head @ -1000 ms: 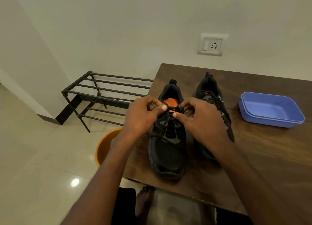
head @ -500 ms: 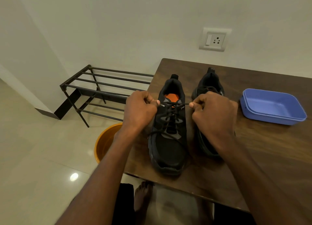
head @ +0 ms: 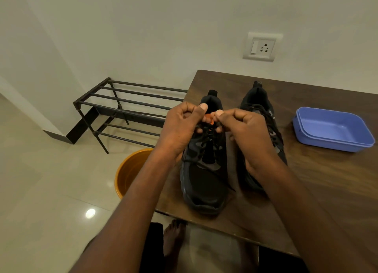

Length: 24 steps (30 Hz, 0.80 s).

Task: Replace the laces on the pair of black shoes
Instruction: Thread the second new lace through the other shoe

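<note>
- Wooden table [head: 327, 190] stands against a pale wall, with a black metal rack [head: 122, 104] and an orange bucket [head: 131, 170] on the floor to its left
- I see 2 black shoes on the table: the left shoe [head: 204, 182] and right shoe [head: 263, 117] side by side, toes toward me
- Left hand [head: 180, 127] and right hand [head: 243, 129], fingers curled, pinch the lace [head: 206, 137] ends above the left shoe's tongue
- Blue tray [head: 331, 129] sits well apart, at the right

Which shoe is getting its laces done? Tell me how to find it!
Look at the brown table by the wall. Two black shoes sit side by side; pick the left shoe, farther from the blue tub. Both hands work above it, and orange shows inside.
</note>
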Each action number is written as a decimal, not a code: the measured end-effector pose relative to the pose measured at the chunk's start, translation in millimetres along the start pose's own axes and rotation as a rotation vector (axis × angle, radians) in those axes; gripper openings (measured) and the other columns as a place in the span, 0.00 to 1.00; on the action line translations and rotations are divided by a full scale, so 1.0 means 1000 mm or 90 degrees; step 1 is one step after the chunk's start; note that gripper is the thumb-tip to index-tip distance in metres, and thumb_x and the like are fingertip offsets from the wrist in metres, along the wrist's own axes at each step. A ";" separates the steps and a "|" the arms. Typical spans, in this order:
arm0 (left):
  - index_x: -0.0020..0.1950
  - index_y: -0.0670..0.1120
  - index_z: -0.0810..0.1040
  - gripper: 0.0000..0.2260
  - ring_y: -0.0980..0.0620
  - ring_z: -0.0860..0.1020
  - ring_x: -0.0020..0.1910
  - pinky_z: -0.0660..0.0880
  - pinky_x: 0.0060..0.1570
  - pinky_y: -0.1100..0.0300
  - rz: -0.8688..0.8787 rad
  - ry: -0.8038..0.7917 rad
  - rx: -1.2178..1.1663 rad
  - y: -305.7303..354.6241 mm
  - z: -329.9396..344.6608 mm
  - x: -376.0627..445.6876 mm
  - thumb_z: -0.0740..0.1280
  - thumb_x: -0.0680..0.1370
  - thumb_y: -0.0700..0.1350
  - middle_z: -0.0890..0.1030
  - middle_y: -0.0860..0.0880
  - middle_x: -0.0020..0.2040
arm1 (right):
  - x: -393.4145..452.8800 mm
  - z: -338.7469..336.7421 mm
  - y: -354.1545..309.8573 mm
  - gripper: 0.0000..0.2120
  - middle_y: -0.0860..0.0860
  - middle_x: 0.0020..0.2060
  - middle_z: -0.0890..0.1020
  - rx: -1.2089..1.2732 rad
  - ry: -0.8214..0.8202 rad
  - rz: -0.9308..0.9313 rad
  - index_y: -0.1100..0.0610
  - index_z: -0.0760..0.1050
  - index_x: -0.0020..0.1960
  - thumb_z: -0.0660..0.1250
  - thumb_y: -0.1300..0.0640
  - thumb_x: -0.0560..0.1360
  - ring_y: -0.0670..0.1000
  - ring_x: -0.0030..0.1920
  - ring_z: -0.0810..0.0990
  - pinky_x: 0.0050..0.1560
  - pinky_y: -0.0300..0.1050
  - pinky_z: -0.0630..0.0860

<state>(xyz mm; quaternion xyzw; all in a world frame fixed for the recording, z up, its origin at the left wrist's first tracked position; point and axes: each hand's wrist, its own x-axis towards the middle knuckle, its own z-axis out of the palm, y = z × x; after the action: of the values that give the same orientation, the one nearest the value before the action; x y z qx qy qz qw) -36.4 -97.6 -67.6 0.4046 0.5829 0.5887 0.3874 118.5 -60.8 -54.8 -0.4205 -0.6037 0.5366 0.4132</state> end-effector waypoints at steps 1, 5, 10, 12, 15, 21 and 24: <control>0.53 0.42 0.81 0.10 0.54 0.84 0.46 0.78 0.46 0.59 0.004 -0.009 -0.003 -0.001 0.000 0.000 0.67 0.83 0.49 0.86 0.49 0.43 | 0.003 0.002 0.003 0.09 0.50 0.44 0.88 0.060 -0.010 0.048 0.56 0.85 0.50 0.69 0.53 0.81 0.45 0.42 0.83 0.39 0.38 0.75; 0.58 0.43 0.84 0.10 0.56 0.83 0.49 0.78 0.46 0.63 0.049 -0.036 0.070 -0.003 -0.001 -0.001 0.64 0.85 0.45 0.86 0.48 0.49 | 0.015 0.006 0.012 0.09 0.51 0.42 0.86 0.143 -0.002 0.094 0.57 0.83 0.54 0.67 0.53 0.82 0.46 0.36 0.79 0.34 0.40 0.72; 0.61 0.46 0.83 0.12 0.57 0.80 0.44 0.77 0.44 0.62 0.104 -0.103 0.126 -0.003 -0.010 0.000 0.62 0.85 0.37 0.85 0.46 0.47 | 0.021 0.006 0.017 0.08 0.53 0.39 0.84 0.089 0.003 0.061 0.57 0.83 0.54 0.67 0.55 0.83 0.44 0.30 0.74 0.30 0.38 0.70; 0.61 0.42 0.79 0.08 0.54 0.78 0.41 0.77 0.44 0.63 0.119 -0.119 0.127 -0.003 -0.010 0.000 0.64 0.84 0.36 0.83 0.45 0.42 | 0.022 0.006 0.019 0.08 0.53 0.39 0.84 0.052 -0.004 0.050 0.56 0.84 0.55 0.67 0.55 0.83 0.44 0.30 0.73 0.31 0.38 0.70; 0.64 0.39 0.70 0.12 0.53 0.80 0.39 0.79 0.50 0.57 0.093 -0.124 0.092 -0.005 -0.010 0.002 0.67 0.82 0.38 0.81 0.48 0.36 | 0.022 0.003 0.018 0.09 0.52 0.40 0.85 -0.002 -0.042 0.019 0.55 0.83 0.57 0.64 0.60 0.84 0.41 0.31 0.75 0.33 0.36 0.72; 0.70 0.42 0.71 0.20 0.51 0.82 0.39 0.80 0.54 0.56 0.043 -0.145 0.063 -0.009 -0.008 0.005 0.72 0.80 0.42 0.85 0.43 0.41 | 0.019 -0.001 0.014 0.08 0.49 0.33 0.81 -0.083 -0.108 -0.092 0.61 0.74 0.58 0.59 0.69 0.84 0.40 0.30 0.78 0.33 0.32 0.72; 0.64 0.39 0.78 0.13 0.52 0.82 0.38 0.79 0.48 0.62 0.052 -0.145 0.050 -0.011 -0.007 0.006 0.71 0.81 0.41 0.85 0.44 0.40 | 0.022 0.000 0.017 0.08 0.57 0.35 0.80 -0.058 -0.137 -0.078 0.62 0.66 0.63 0.60 0.67 0.84 0.45 0.33 0.82 0.34 0.33 0.74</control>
<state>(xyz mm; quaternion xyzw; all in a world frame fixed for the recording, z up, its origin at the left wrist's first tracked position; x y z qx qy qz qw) -44.9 -94.7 -78.6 0.5071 0.5405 0.5309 0.4110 112.9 -39.0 -70.5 -0.3415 -0.6929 0.5243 0.3582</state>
